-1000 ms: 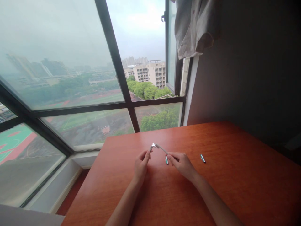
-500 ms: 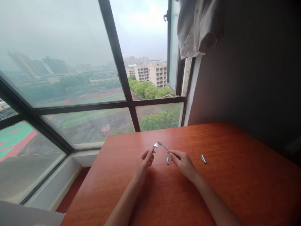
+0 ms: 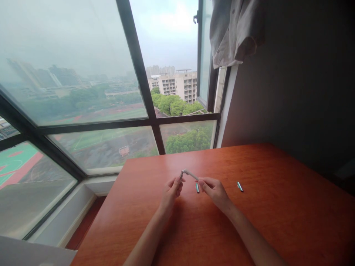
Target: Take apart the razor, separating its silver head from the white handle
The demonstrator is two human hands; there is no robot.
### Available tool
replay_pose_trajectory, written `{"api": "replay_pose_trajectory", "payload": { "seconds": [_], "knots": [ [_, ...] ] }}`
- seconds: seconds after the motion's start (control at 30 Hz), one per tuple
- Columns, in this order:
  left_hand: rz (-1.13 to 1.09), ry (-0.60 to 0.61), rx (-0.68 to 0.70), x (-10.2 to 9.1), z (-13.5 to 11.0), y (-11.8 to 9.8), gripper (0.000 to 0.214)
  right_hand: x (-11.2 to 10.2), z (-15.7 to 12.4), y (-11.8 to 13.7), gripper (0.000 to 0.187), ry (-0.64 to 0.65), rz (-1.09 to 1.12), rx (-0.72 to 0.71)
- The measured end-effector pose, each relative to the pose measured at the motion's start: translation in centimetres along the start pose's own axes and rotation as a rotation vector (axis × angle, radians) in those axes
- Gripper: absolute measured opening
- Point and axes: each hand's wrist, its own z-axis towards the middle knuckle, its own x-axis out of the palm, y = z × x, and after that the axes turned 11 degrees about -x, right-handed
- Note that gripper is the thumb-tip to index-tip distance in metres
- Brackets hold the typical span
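In front of me my left hand (image 3: pixel 171 191) is closed round the handle of what looks like a silver razor (image 3: pixel 181 174), its metal head pointing up and away. From the other side my right hand (image 3: pixel 213 188) pinches a slim, pale grey toothbrush (image 3: pixel 192 174). The brush's far end meets the razor's head, and its bristles are too small to make out. Just left of my right fingers lies a small green-and-silver strip (image 3: pixel 197 188), like a razor cartridge. A similar strip (image 3: pixel 240 187) rests farther right on the table.
Both forearms extend over a reddish-brown wooden table (image 3: pixel 277 207). Dark-framed windows (image 3: pixel 152 120) stand behind and to the left, with one pane swung open. A grey cloth garment (image 3: pixel 233 33) hangs above the table's far side, beside a dark wall (image 3: pixel 291 92).
The razor's head has turned, so its bright face shows less. The brush tip has shifted slightly left and down onto it. Both strips stay where they were.
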Motion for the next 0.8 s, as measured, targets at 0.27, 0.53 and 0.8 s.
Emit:
{"api": "replay_pose_trajectory", "payload": {
  "seconds": [0.27, 0.53, 0.8],
  "knots": [
    [0.013, -0.002, 0.005, -0.02, -0.12, -0.08, 0.041, 0.11, 0.02, -0.27, 0.043, -0.058, -0.064, 0.001],
    [0.053, -0.004, 0.052, -0.25, -0.16, 0.18, 0.039, 0.08, 0.01, -0.50, 0.044, -0.061, -0.119, 0.006],
    [0.006, 0.042, 0.077, -0.17, 0.09, 0.62, 0.035, 0.25, -0.01, -0.35, 0.044, -0.041, -0.067, -0.001]
  ]
}}
